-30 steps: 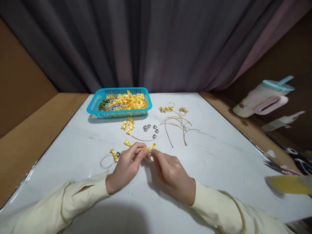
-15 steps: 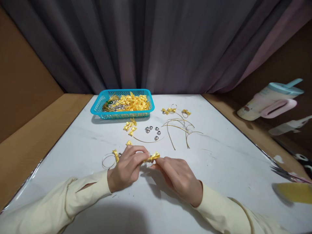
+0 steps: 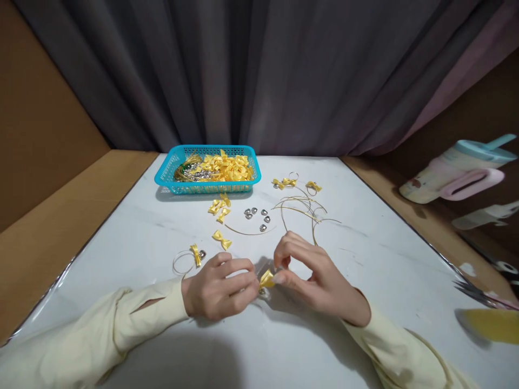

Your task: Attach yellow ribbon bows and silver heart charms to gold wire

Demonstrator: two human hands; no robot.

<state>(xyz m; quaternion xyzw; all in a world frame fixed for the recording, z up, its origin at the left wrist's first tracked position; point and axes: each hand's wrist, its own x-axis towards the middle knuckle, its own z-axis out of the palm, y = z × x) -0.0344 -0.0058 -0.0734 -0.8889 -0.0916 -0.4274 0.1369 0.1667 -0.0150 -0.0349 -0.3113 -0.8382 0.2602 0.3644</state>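
My left hand (image 3: 225,286) is closed, its fingertips pinching a yellow satin bow (image 3: 266,279) just above the table. A small silver bead (image 3: 262,292) shows under that bow. My right hand (image 3: 314,275) is at the bow's right end, thumb and forefinger curled nearly together; whatever lies between the tips is too small to make out. Beside the left hand lies a thin wire loop (image 3: 182,262) with another bow (image 3: 196,255) and a silver bead (image 3: 202,254). Just beyond the fingers is a loose yellow bow (image 3: 221,240).
A blue basket (image 3: 208,189) holds yellow bows, beads and gold wire. Several silver beads (image 3: 263,228), more bows (image 3: 223,215) and gold wires (image 3: 300,209) lie mid-table. Bow-trimmed loops (image 3: 313,187) rest farther back. Right: a tumbler (image 3: 450,175), scissors (image 3: 474,294).
My right hand has shifted right and lifted its fingers into a curl. The bow in my left hand has come slightly right and lower. The loose bow beyond the fingers is now fully uncovered.
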